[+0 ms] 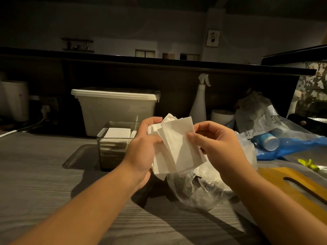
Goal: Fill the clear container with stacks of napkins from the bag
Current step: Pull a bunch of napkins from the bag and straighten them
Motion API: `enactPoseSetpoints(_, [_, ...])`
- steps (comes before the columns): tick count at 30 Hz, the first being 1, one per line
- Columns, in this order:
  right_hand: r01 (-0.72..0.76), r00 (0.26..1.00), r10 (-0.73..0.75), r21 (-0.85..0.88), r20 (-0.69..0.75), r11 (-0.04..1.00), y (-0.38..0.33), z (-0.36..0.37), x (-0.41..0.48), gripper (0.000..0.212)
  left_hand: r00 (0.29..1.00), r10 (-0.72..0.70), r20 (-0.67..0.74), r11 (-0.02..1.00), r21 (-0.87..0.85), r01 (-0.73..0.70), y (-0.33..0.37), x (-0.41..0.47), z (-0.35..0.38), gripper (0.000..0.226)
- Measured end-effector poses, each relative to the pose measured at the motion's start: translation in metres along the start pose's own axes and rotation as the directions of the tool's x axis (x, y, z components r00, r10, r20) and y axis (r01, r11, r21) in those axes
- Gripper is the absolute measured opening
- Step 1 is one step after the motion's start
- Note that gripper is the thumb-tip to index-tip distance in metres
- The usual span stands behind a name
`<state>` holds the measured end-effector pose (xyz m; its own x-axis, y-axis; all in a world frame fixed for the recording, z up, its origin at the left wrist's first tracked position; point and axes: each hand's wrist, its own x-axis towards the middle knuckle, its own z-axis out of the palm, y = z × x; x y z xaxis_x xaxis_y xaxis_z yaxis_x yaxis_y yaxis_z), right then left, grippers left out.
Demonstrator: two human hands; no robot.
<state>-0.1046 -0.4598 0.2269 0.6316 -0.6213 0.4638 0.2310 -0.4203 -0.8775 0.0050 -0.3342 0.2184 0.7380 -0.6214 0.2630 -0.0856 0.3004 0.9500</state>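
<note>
One napkin stack [177,147] — clear container [110,150], lidded bin [115,107] behind

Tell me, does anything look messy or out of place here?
The napkins gripped by the left hand and right hand are fanned and skewed, not squared. At right, a blue cup lies tipped on its side.
</note>
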Motion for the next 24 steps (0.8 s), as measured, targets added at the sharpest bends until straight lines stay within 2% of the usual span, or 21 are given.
enactPoseSetpoints(4, [0.018,1.000,-0.017,-0.119,0.011,0.993,0.003,0.004,-0.001,0.003,1.000,-0.014,0.013,1.000,-0.015,0.015,0.000,0.000,0.000,0.039])
enactPoseSetpoints(9, [0.036,0.998,-0.046,-0.202,-0.047,0.979,0.007,0.007,-0.002,0.004,0.998,-0.032,0.059,0.996,-0.086,0.037,-0.001,-0.001,0.001,0.035])
enactPoseSetpoints(13, [0.031,0.998,-0.043,-0.210,-0.050,0.977,0.009,0.006,-0.002,0.005,0.996,-0.050,0.073,0.995,-0.083,0.056,0.000,-0.002,0.001,0.030])
enactPoseSetpoints(17, [0.039,0.995,-0.058,-0.221,-0.080,0.975,0.008,0.006,-0.003,0.003,0.998,-0.052,0.046,0.995,-0.083,0.055,0.000,0.000,0.001,0.036])
enactPoseSetpoints(20, [-0.040,0.991,0.024,-0.123,-0.132,0.992,0.005,0.003,0.000,0.006,0.997,-0.061,0.037,0.995,-0.082,0.063,0.000,0.000,0.001,0.038])
enactPoseSetpoints(24, [-0.240,0.948,0.271,0.188,-0.167,0.953,-0.001,-0.007,0.005,0.007,0.995,-0.078,0.056,0.993,-0.081,0.082,-0.001,0.000,0.000,0.043])
